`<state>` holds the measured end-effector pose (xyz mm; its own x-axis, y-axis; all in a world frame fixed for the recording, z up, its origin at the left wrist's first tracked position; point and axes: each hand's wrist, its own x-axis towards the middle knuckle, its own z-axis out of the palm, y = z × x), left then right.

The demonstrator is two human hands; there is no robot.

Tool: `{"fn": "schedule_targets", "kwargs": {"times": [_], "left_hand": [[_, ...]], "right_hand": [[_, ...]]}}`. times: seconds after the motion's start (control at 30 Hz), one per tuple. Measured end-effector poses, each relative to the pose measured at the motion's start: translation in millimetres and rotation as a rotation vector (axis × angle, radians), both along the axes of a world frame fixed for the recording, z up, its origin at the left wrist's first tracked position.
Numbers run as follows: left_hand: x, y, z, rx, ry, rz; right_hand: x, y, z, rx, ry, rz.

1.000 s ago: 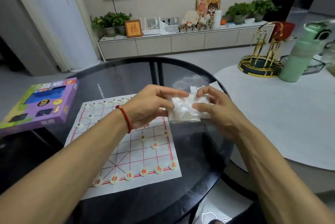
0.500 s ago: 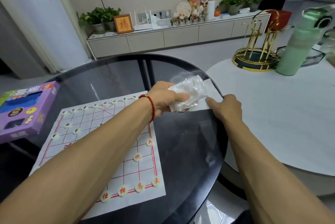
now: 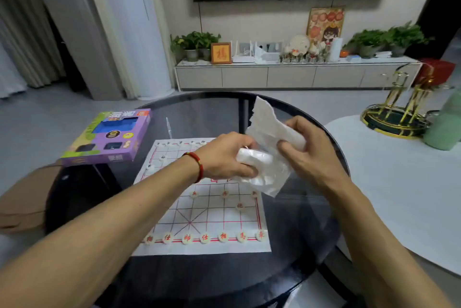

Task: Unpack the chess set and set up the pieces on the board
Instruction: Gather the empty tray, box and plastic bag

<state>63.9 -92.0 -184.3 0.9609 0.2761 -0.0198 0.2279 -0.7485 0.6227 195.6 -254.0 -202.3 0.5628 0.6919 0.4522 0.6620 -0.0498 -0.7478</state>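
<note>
A white paper chess board point(image 3: 207, 218) with red lines lies on the dark round glass table point(image 3: 294, 245). Round cream pieces with red characters point(image 3: 204, 238) stand along its near row, and several more sit further up; small pieces line the far edge. Above the board, my left hand point(image 3: 224, 155) grips a crumpled clear plastic bag point(image 3: 259, 165). My right hand point(image 3: 306, 150) holds a crumpled white sheet of paper point(image 3: 269, 123) that sticks up above both hands. The middle of the board is hidden behind my hands.
The purple chess set box point(image 3: 109, 138) sits at the table's left edge. A brown cardboard box point(image 3: 22, 203) lies lower left. To the right stands a white table point(image 3: 404, 188) with a gold rack point(image 3: 399, 113) and a green bottle point(image 3: 446, 123).
My right hand lifted from the table's right edge with the white paper and came to the left hand. Both hands and the wrappers now sit together above the board.
</note>
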Motion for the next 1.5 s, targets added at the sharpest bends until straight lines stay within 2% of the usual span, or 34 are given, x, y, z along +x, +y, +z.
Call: {"fn": "schedule_targets", "kwargs": {"times": [0.1,0.2,0.3,0.43,0.53,0.67,0.77,0.87,1.0,1.07,1.13,1.17,1.23,1.3,1.33,1.43,1.5], "left_hand": [[-54,14,11,0.011,-0.014,0.025],[-112,28,16,-0.022,-0.076,0.184],[-164,38,18,-0.113,-0.202,0.312],[-226,51,18,-0.215,-0.411,0.349],[-265,62,11,-0.353,-0.578,0.467],[-299,73,3,-0.464,-0.776,0.423],[-319,75,-10,-0.571,-0.837,0.417],[-336,78,-20,-0.649,-0.811,0.45],[-355,87,-16,-0.811,-0.643,0.379],[-359,89,-13,-0.708,-0.627,0.504],[-363,96,-17,-0.487,-0.664,0.731],[-367,102,-22,-0.445,-0.68,0.829],[-376,121,-34,-0.526,-0.679,0.933],[-386,144,-46,-0.697,-0.641,0.98],[-391,156,-53,-0.713,-0.611,0.999],[-411,202,-84,-0.475,-0.43,1.078],[-426,232,-117,-0.261,-0.165,1.127]], "right_hand": [[-54,15,16,-0.106,0.028,0.268],[-103,31,33,-0.163,0.067,0.435],[-142,55,43,-0.201,-0.081,0.43],[-190,89,58,-0.232,-0.146,0.511],[-221,112,74,-0.299,-0.261,0.527],[-247,142,89,-0.478,-0.454,0.565],[-268,157,94,-0.505,-0.506,0.626],[-281,173,91,-0.549,-0.591,0.641],[-292,194,77,-0.535,-0.598,0.651],[-297,205,67,-0.504,-0.567,0.65],[-304,221,56,-0.472,-0.493,0.644],[-307,230,50,-0.479,-0.403,0.65],[-311,252,35,-0.505,-0.188,0.663],[-315,279,19,-0.496,-0.114,0.664],[-319,292,11,-0.475,-0.109,0.654],[-331,335,-11,-0.346,-0.151,0.534],[-340,362,-26,-0.276,-0.21,0.449]]}}
